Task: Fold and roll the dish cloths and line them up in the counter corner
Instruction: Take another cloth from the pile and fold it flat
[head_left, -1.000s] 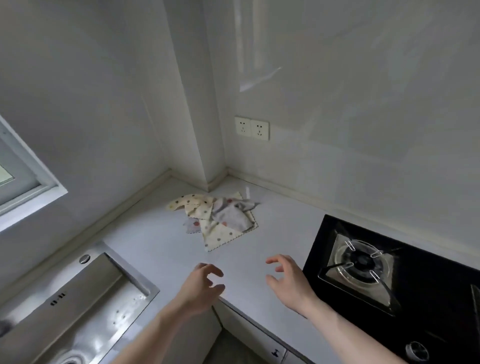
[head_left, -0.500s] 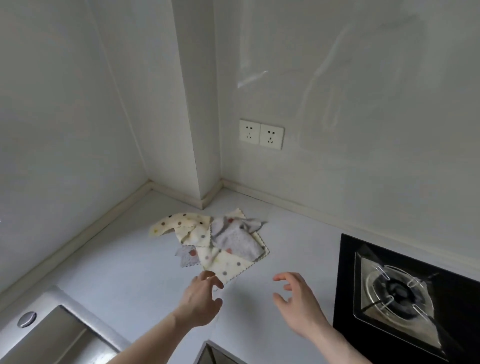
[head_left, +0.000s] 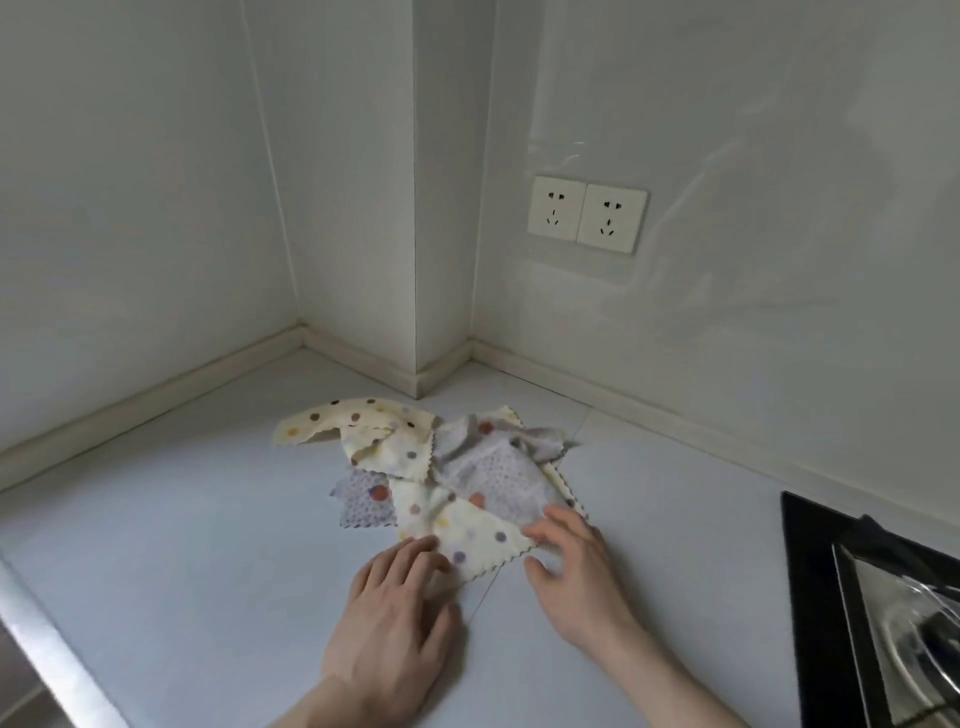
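So the dish cloths (head_left: 441, 478) are just a crumpled heap on the pale counter (head_left: 182, 519), sitting a little out from the back corner where the boxed-in wall column comes down. None of them are folded or rolled. They're thin cloths with zigzag pinked edges: a couple of cream ones with scattered coloured polka dots (brown, orange, grey-purple, yellow) and a couple of grey ones with a fine dotted texture and a few bigger reddish spots. They overlap every which way, one cream cloth trailing off toward the left wall, a grey one bunched up on top at the right.

Left hand (head_left: 397, 618) lies flat-ish on the counter, fingers fairly straight, tips touching the near corner of the lowest cream cloth. Right hand (head_left: 574, 566) has its fingers spread and slightly bent, resting on that cloth's right edge; doesn't look like either one has actually grabbed anything.

Double wall socket (head_left: 588, 214) above, black gas hob (head_left: 878, 618) at the right edge, steel sink rim (head_left: 47, 644) at the bottom left.
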